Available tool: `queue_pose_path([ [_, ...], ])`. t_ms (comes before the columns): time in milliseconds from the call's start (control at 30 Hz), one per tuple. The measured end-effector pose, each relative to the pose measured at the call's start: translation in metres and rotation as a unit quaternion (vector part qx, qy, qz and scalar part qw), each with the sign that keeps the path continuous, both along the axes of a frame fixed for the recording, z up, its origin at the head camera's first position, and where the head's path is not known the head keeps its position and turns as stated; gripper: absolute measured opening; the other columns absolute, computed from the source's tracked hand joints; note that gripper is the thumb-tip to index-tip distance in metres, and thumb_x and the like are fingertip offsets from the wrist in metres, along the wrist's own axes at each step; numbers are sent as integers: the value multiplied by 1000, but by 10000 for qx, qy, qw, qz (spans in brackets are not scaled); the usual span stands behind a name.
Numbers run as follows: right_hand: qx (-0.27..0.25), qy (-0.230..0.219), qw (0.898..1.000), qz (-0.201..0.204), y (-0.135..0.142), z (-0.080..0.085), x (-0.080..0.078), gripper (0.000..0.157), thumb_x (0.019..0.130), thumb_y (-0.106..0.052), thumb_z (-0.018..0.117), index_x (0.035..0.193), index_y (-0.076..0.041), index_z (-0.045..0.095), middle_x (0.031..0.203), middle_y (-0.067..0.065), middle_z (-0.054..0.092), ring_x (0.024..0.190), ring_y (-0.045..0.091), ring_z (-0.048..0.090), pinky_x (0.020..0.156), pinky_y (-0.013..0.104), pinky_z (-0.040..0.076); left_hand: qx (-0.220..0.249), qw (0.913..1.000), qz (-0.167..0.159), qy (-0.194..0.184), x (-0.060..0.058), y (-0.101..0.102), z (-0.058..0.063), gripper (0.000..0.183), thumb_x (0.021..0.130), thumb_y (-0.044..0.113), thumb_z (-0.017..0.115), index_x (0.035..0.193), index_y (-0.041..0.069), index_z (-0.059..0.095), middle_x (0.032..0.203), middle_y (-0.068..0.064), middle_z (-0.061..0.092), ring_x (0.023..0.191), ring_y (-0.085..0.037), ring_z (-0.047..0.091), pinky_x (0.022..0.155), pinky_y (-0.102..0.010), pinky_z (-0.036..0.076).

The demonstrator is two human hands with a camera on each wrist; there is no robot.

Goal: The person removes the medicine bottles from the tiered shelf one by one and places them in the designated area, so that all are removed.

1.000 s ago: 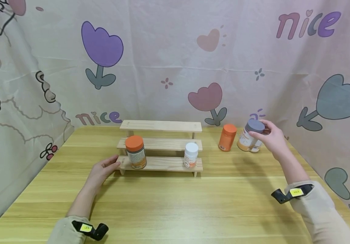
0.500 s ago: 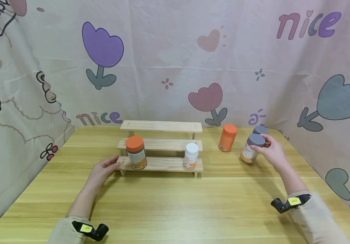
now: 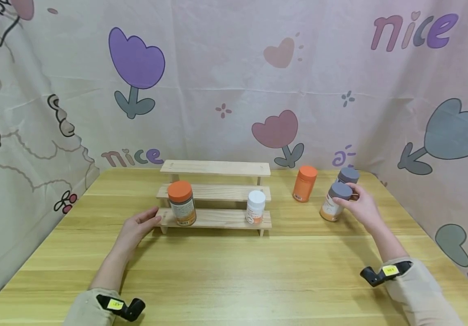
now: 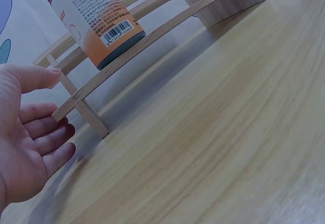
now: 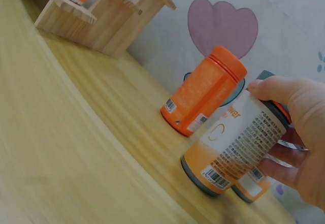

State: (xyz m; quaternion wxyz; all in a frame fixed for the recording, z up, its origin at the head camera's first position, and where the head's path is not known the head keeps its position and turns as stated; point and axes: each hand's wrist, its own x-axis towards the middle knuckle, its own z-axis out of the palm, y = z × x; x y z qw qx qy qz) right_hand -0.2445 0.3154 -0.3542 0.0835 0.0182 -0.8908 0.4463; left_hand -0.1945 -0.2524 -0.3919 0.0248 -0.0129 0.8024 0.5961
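My right hand grips a grey-capped supplement bottle near its top, with thumb and fingers on opposite sides. The bottle's white and orange label, with a barcode, faces the right wrist view; whether its base touches the table is unclear. Right behind it stands a second grey-capped bottle, mostly hidden. My left hand is at the left end of the lowest tier of a three-tier wooden rack, fingers loosely extended and touching the board's end. On that tier sit an orange-capped bottle and a small white bottle.
An all-orange bottle stands between the rack and the held bottle. The wooden table stretches out in front of the rack. A patterned cloth hangs behind and along the sides.
My right hand has brought the grey-capped bottle toward me, away from the other grey-capped one, whose cap now shows behind it. My left hand and the rack have stayed put.
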Motion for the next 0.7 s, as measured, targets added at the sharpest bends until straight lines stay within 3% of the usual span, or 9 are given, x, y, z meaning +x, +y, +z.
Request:
queue_pose_path([
  [500, 99, 278, 9996, 53, 3, 9, 1, 69, 91, -34, 60, 138, 9, 32, 131, 34, 39, 118, 47, 38, 92, 56, 35, 112, 9999, 17, 70, 0, 0, 0, 64, 94, 31, 55, 142, -4, 32, 145, -21, 31, 133, -30, 28, 89, -11, 37],
  [600, 165, 507, 9986, -33, 1, 14, 0, 64, 91, -30, 60, 136, 9, 36, 128, 31, 44, 115, 42, 42, 90, 45, 40, 63, 10000, 11, 63, 0, 0, 0, 64, 94, 32, 55, 142, -4, 31, 145, -21, 31, 133, -30, 28, 94, -17, 37],
  [700, 216, 779, 9966, -137, -1, 19, 0, 57, 91, -24, 61, 132, 10, 41, 122, 28, 50, 108, 28, 48, 86, 22, 44, 25, 10000, -2, 47, 0, -1, 1, 64, 94, 32, 55, 142, -3, 31, 145, -20, 31, 133, -29, 27, 99, -24, 35],
])
